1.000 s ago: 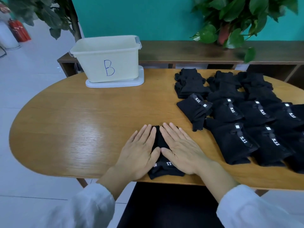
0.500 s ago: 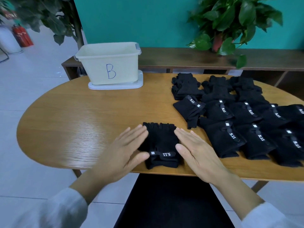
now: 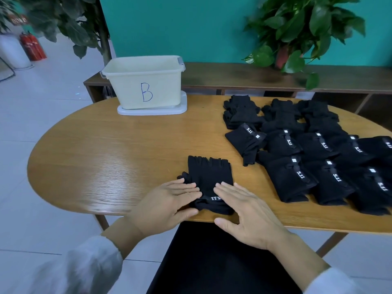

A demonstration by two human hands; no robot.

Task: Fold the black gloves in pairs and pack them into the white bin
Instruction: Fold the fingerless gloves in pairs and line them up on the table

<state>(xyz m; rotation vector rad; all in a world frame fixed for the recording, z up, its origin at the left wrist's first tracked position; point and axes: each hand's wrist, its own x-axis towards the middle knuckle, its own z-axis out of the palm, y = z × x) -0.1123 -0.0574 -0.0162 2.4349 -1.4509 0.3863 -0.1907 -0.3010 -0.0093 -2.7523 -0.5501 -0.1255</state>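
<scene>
Stacked pair of black gloves [image 3: 209, 183] lay flat at the near edge of the wooden table [image 3: 110, 158], cuff and logo strap toward the person, finger ends pointing away. Left hand [image 3: 167, 203] and right hand [image 3: 241, 211] flanked the cuff end, fingers straight and relaxed, tips touching the fabric from either side; neither gripped it. Judged purpose: squaring the two gloves on each other so the edges line up before the fold. White bin [image 3: 144, 83], marked "B", stood on its lid well apart at the far left of the table; its inside could not be seen. The remaining gloves [image 3: 307, 153] lay in rows on the right, near but clear of the working pair. Against the frame half a second earlier, both hands had closed in from beside the pair onto its cuff, and a glove thumb showed at the left edge.
</scene>
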